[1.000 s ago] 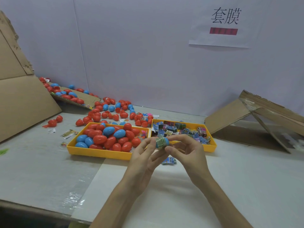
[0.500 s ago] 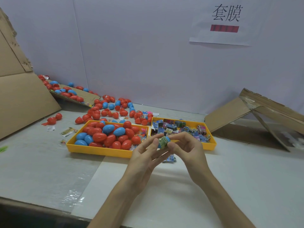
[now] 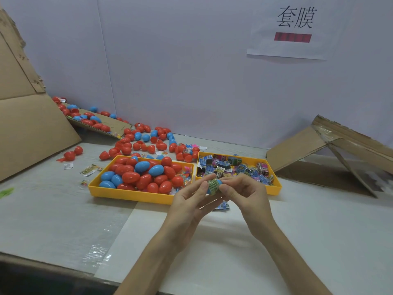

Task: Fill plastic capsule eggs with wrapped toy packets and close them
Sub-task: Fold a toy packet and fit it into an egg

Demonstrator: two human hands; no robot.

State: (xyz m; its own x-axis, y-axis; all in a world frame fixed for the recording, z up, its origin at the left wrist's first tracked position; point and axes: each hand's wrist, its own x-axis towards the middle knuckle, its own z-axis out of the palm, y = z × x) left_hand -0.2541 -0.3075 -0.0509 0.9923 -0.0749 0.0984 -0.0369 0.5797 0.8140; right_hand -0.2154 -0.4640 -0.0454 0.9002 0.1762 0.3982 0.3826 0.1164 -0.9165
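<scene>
Two hands meet above the near part of the table (image 3: 297, 241), forearms reaching in from the lower edge. The left hand (image 3: 189, 201) and the right hand (image 3: 246, 194) are brought together, and each pinches the same blue capsule egg (image 3: 219, 182) from its own side, the right thumb pressed on the end nearest it. A green printed packet (image 3: 213, 185) shows across the egg's middle; I cannot tell whether it is caught between the halves or wrapped around them. The egg is held in the air, clear of the table.

Just under the hands a loose blue packet (image 3: 222, 206) lies flat on the table. Right behind the left hand sits a yellow tray (image 3: 127, 193) heaped with closed red and blue eggs (image 3: 136, 175). Beside it, behind the right hand, a second yellow tray (image 3: 276, 188) holds a jumble of wrapped toy packets (image 3: 229, 167); the two trays touch side by side.

Left of the left hand, a few paper slips (image 3: 91, 169) lie near the egg tray. Beyond both trays, scattered eggs (image 3: 144, 143) cover the table up to the wall, some resting on a tilted cardboard flap (image 3: 119, 126). A large cardboard sheet (image 3: 32, 128) leans far off to the left, and a folded cardboard piece (image 3: 319, 150) stands well to the right of the right hand. On the wall behind hangs a paper sign (image 3: 294, 28).
</scene>
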